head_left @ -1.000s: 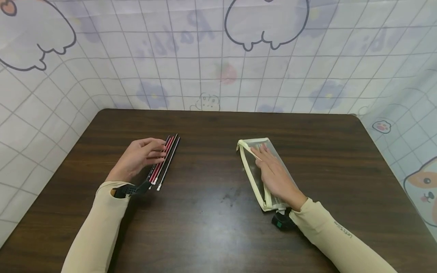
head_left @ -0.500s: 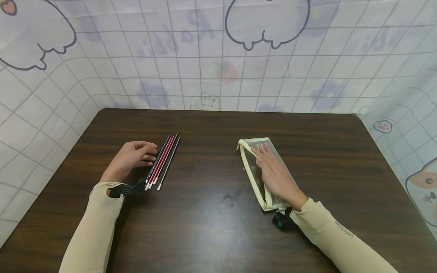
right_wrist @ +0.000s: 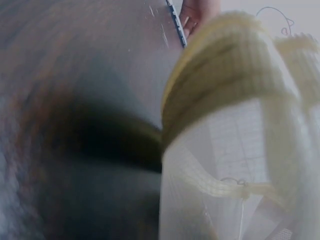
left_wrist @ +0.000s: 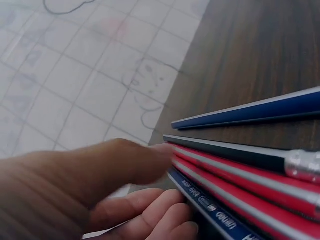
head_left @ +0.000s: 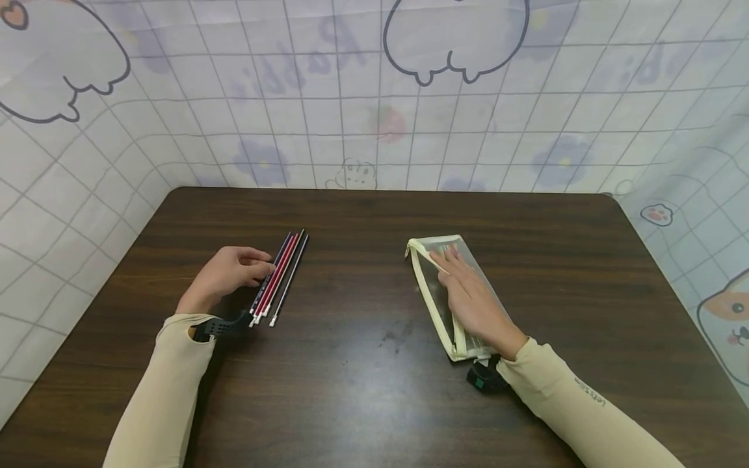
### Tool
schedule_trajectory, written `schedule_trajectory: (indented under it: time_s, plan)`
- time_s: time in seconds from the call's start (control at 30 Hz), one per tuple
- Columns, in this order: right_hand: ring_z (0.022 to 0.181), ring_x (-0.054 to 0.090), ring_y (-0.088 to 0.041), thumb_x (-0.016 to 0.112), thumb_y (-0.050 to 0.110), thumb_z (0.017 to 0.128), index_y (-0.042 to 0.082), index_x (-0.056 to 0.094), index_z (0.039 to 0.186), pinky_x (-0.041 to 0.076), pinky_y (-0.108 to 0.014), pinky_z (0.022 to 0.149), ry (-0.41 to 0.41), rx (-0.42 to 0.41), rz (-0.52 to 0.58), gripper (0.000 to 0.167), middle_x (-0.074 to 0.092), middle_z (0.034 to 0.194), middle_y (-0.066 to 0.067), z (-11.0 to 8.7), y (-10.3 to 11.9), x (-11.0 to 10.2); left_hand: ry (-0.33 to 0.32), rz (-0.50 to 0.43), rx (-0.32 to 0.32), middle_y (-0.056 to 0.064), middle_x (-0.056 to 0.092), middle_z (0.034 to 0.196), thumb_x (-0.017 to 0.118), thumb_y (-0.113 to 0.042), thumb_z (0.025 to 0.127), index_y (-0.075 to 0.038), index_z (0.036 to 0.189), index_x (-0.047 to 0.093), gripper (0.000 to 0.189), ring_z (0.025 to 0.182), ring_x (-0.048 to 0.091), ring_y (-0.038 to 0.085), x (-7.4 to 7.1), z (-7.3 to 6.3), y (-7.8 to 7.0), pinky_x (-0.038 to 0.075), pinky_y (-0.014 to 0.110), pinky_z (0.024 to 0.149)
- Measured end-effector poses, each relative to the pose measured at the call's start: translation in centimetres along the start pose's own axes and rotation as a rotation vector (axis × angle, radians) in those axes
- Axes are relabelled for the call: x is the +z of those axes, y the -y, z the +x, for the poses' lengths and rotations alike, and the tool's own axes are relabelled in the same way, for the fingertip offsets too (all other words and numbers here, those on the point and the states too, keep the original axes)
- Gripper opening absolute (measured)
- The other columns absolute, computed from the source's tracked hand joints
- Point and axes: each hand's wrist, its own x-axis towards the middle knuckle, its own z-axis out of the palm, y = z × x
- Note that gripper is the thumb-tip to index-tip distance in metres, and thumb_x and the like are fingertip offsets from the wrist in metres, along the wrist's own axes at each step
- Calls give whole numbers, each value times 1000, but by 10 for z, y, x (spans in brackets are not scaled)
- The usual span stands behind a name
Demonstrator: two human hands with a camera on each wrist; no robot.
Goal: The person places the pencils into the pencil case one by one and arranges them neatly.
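Observation:
Several pencils (head_left: 279, 279) lie side by side on the left of the table, with white eraser ends towards me. My left hand (head_left: 225, 276) is at their left side, fingertips right at the outermost blue pencil (left_wrist: 210, 207). In the left wrist view the thumb (left_wrist: 125, 162) overlaps the far ends of the red pencils (left_wrist: 235, 185), and the other fingers bend loosely beside the blue one. My right hand (head_left: 471, 299) rests with fingers extended on a see-through pencil case (head_left: 430, 296) with pale yellow zip trim. Seen from the right wrist, the case (right_wrist: 220, 125) fills much of the view.
A dark wood-grain table (head_left: 351, 390) carries everything. Behind it and at both sides hangs a white grid-patterned cloth (head_left: 328, 117) with cartoon prints. Both wrists wear a dark strap (head_left: 219, 327) over cream sleeves (head_left: 164, 383).
My left hand drew back left from over the pencils, then came slightly right again to the leftmost one. The right hand and the pencil case have stayed put.

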Motion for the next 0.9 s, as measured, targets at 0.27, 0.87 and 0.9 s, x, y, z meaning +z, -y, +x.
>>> schedule_trajectory:
  time_s: [0.27,0.87,0.9]
  plan:
    - [165,7,-30,25,34,113,19,34,163,11,-59,134,-7,-5,-10,52,14,175,-12,0,-1,0,-18,68,-44,12,74,118,77,-34,93,-7,139,61,55,99,70,22,6,-2,-6,56,41,95]
    - [165,7,-30,25,34,113,20,35,162,11,-60,134,-7,-9,-2,52,15,174,-13,0,-1,0,-44,143,-60,14,74,116,74,-35,95,-8,131,67,45,99,67,23,10,-2,-11,53,31,82]
    - [165,7,-30,25,34,113,20,35,162,11,-60,134,-8,-9,-1,52,15,174,-13,0,-1,0,-46,151,-60,14,74,115,74,-35,95,-8,130,67,45,99,67,24,10,-2,-11,53,32,83]
